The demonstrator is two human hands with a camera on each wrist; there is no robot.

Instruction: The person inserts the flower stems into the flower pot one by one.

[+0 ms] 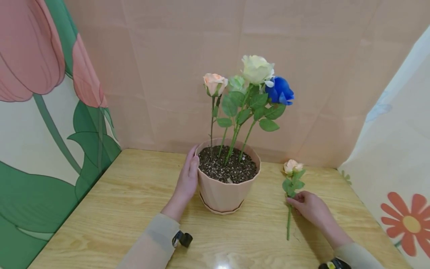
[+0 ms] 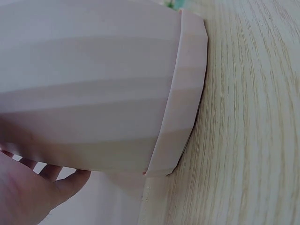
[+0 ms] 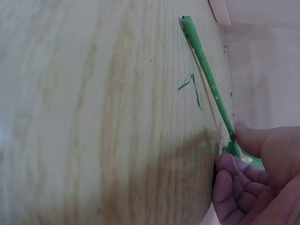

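Note:
A pink flowerpot (image 1: 221,192) full of dark soil (image 1: 230,173) stands on its saucer. My left hand (image 1: 189,175) holds its left side near the rim, thumb in front and fingers behind. Upright in the soil are a peach rose (image 1: 214,84), a pale green flower (image 1: 237,83), a white rose (image 1: 258,70) and a blue rose (image 1: 280,90). To the right of the pot, another peach rose (image 1: 293,166) lies on the table. My right hand (image 1: 310,207) pinches its green stem (image 3: 206,65) between thumb and fingers, below the leaves. The stem's cut end points toward me.
The wooden table (image 1: 134,209) meets a pink cloth backdrop (image 1: 168,74) behind the pot. Printed flower panels flank it, with pink tulips (image 1: 27,48) on the left and a red flower (image 1: 408,224) on the right. A thin green thread (image 3: 193,86) lies beside the stem.

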